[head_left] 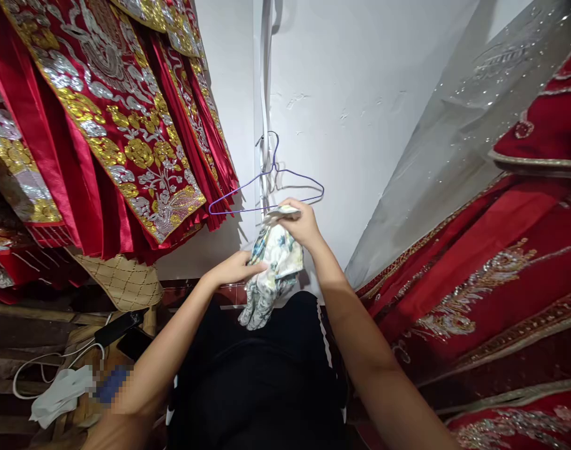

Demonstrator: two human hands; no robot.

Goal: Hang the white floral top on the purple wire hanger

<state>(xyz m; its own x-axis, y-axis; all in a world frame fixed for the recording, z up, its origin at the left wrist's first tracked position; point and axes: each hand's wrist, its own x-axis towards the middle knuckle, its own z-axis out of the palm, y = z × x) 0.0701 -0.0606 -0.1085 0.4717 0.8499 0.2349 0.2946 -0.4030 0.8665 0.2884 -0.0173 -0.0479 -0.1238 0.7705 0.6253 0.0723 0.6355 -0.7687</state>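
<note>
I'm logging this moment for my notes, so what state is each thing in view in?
Floral cloth: bunched, hanging from the right hand, left hand touching its side.
Wire hanger: bare, hanging at the wall.
Red embroidered garments: hanging in pleats.
Phone: lying flat, cable plugged in.

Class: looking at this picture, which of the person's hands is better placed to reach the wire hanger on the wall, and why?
Probably the right hand: it grips the top of the floral cloth just below the hanger. The left hand rests lower, on the cloth's side.
</note>
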